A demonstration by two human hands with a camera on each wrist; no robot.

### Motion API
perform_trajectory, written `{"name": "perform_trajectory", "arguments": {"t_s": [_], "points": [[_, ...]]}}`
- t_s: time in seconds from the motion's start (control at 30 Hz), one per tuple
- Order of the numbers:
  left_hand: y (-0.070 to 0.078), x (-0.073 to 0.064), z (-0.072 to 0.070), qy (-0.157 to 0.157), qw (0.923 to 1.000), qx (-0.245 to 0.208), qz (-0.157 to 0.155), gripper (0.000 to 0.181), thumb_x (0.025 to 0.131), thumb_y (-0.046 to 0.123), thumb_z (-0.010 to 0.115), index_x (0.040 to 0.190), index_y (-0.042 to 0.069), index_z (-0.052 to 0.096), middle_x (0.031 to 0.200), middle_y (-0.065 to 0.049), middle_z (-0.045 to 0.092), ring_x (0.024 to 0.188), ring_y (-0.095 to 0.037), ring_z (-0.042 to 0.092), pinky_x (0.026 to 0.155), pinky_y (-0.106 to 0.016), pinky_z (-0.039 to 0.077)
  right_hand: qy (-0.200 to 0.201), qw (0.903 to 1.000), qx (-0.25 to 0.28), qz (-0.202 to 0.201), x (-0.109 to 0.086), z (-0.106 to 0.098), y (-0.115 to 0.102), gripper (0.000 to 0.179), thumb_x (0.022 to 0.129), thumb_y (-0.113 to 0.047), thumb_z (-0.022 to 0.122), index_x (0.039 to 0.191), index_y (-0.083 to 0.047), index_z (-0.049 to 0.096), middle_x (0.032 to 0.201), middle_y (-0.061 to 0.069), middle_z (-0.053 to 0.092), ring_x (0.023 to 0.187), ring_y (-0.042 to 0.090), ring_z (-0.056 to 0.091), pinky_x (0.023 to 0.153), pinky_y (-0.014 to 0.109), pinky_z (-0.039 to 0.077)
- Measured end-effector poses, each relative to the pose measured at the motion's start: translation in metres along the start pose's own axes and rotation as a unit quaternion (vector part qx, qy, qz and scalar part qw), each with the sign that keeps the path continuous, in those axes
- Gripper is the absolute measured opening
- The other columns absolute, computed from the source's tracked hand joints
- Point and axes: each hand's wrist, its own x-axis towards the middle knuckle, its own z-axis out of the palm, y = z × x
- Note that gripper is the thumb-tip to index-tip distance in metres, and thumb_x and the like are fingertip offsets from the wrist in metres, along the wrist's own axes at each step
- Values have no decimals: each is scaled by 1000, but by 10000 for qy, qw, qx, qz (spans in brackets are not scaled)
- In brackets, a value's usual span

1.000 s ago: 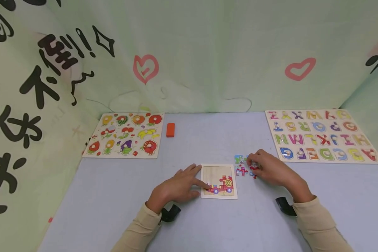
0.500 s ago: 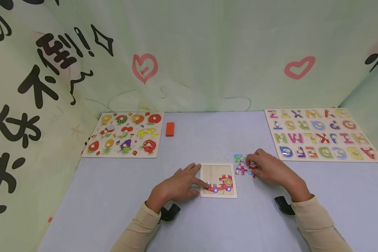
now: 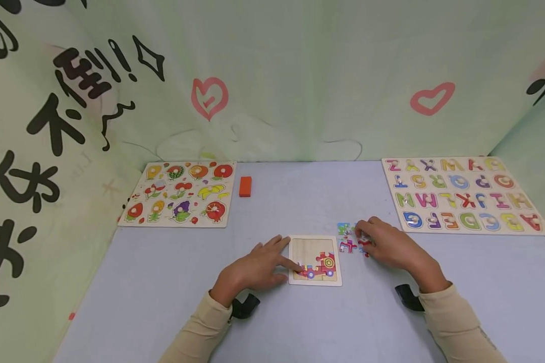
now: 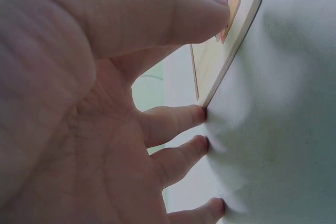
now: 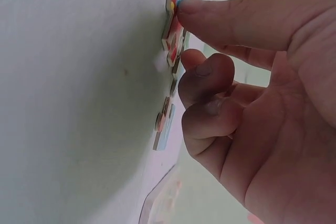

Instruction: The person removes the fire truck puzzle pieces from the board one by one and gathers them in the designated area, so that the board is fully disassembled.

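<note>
Hardly anything moved since the earlier frame; your two hands stayed put, well apart. Your left hand (image 3: 256,269) lay fingers spread, index touching the red pieces (image 3: 317,273) set in one wooden tray (image 3: 306,249). Your right hand (image 3: 388,246) bent over the loose pieces (image 3: 346,246) just right of it, thumb touching one; pinched or not, couldn't tell. Hand hid some, count unclear. Farther back: one fruit board (image 3: 197,208), one letter board (image 3: 472,210), one orange block (image 3: 245,186).

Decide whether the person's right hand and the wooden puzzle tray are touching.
Apart. The head view shows it: loose puzzle pieces lie in the gap between the right hand and the right edge of the wooden puzzle tray.
</note>
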Motion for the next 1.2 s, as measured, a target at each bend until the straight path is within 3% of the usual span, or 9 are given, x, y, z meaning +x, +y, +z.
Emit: {"name": "perform_trajectory", "arguments": {"t_s": [0.33,0.47,0.6,0.73,0.83,0.97,1.2], "points": [[1,0,0,3,10000,-37,-28,35,96,19,72,128,32,74,165,-10,30,154,-29,19,121,-60,21,64,9999,-120,38,-2,1,-8,26,88,1,73,112,-7,66,100,7,56,80,20,55,65,33,46],[1,0,0,-12,10000,-33,-27,35,96,19,72,129,32,74,166,-10,30,154,-29,19,121,-60,21,403,9972,-281,-560,-2,7,-24,29,89,2,71,117,-7,71,106,10,57,87,21,55,68,34,50],[1,0,-1,-55,10000,-8,-10,36,96,20,72,130,32,73,166,-10,29,154,-29,19,121,-61,22,618,9891,-511,-1235,1,21,-37,33,86,2,75,117,-10,74,122,17,59,112,36,55,87,49,55],[0,1,-1,-93,9999,27,29,36,96,20,72,130,33,72,166,-10,29,154,-30,19,120,-61,22,582,9851,-652,-1483,2,33,-42,38,83,1,77,118,-14,77,140,22,54,133,46,44,101,64,46],[1,1,-1,-102,9999,50,53,36,96,20,72,130,33,73,166,-10,29,154,-30,19,120,-61,22,547,9834,-720,-1574,2,36,-44,40,82,0,79,119,-16,77,143,22,53,137,47,40,103,68,42],[1,1,-2,-75,9999,48,65,35,96,20,72,129,32,73,165,-11,30,154,-30,19,120,-62,23,450,9836,-698,-1600,0,36,-47,40,82,-2,82,119,-15,76,140,21,55,134,44,43,102,65,43],[0,0,-2,-69,10000,17,44,35,96,20,71,129,31,74,166,-10,30,155,-30,19,120,-61,22,111,9881,-608,-1410,-1,34,-53,36,84,-1,80,119,-10,75,121,11,61,111,29,54,90,45,54]]}}
